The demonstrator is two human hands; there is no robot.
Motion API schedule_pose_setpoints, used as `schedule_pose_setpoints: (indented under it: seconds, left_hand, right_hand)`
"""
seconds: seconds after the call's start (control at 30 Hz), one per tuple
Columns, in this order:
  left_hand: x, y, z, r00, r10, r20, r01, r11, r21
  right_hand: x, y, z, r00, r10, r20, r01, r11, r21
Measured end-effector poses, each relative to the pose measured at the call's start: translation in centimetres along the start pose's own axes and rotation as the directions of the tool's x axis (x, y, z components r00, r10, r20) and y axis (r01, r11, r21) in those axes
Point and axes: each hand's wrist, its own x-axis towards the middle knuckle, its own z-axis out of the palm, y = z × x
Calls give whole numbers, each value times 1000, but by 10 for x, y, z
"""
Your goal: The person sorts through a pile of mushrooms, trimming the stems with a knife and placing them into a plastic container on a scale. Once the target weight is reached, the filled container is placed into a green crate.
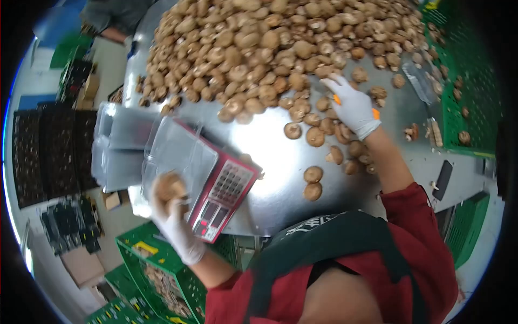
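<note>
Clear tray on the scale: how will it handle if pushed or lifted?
Probably light and flexible: the clear tray looks thin-walled. Likely slides easily, since it just rests on the scale. Glossy plastic may slip in the gloved left hand.

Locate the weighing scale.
In the head view, the weighing scale sits left of centre on the metal table, at its near edge, beside the left hand holding a mushroom.
</note>
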Motion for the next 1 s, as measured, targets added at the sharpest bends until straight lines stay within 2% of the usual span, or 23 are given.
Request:
schedule_pose_setpoints:
  seconds: [0.03,0.07,0.1,0.17,0.2,0.23,0.27,0.3,0.37,0.4,0.43,0.5,0.57,0.63,0.7,0.73,0.83,0.87,0.9,0.97,1.0]
  left_hand:
    - [5,4,-6,994,38,-106,-27,995,98]
    - [15,-22,-22,976,99,-196,-64,982,179]
    - [26,-56,-43,958,219,-185,-164,947,275]
    - [30,-68,-44,951,302,-61,-242,854,461]
    - [29,-73,-49,949,310,62,-288,767,573]
    - [29,-71,-47,937,298,182,-340,663,667]
    - [26,-63,-43,987,122,101,-158,695,701]
    - [23,-50,-36,998,-60,17,28,684,729]
    - [27,-56,-38,976,214,42,-143,482,865]
    - [29,-37,-25,943,328,58,-190,385,903]
    - [30,-26,-12,927,368,64,-233,436,869]
    - [34,-12,16,894,444,62,-317,527,789]
    - [43,-3,53,879,451,155,-430,609,666]
    - [51,5,98,846,452,283,-532,687,495]
    - [64,4,142,785,487,383,-619,644,450]
    - [72,3,164,768,482,421,-633,668,391]
    - [95,-11,224,693,523,496,-696,666,269]
    - [100,-10,243,675,530,513,-702,675,227]
    - [104,-9,261,656,538,529,-708,682,184]
    - [116,-18,289,611,566,554,-767,597,236]
    - [118,-19,299,595,557,580,-787,552,276]
  right_hand:
    - [-1,0,-2,999,36,6,-36,999,28]
    - [-1,2,-2,1000,23,-8,-22,999,49]
    - [-1,4,-2,1000,6,-20,-4,997,73]
    - [3,5,-4,1000,-19,-17,21,994,111]
    - [6,4,-4,999,-34,-15,36,990,134]
    - [14,2,-8,999,-5,52,-1,993,114]
    - [26,0,-15,993,23,118,-34,995,93]
    - [38,-3,-23,982,53,183,-67,995,72]
    - [64,-6,-30,983,78,167,-98,989,114]
    - [77,-5,-30,986,88,143,-100,992,76]
    - [91,-4,-29,988,96,121,-101,994,39]
    - [115,9,-9,997,71,22,-72,994,79]
    - [134,12,11,986,74,148,-88,992,91]
    - [139,17,26,985,69,161,-91,987,135]
    - [143,34,22,980,-10,199,-51,953,298]
    - [142,43,20,975,-53,215,-33,926,377]
    - [125,64,-2,911,-123,392,-187,725,663]
    - [119,73,4,921,-86,379,-213,704,678]
    - [111,72,-6,915,-89,394,-258,622,739]
    - [92,62,-30,905,-98,415,-338,429,838]
    - [88,70,-23,891,-114,439,-380,339,861]
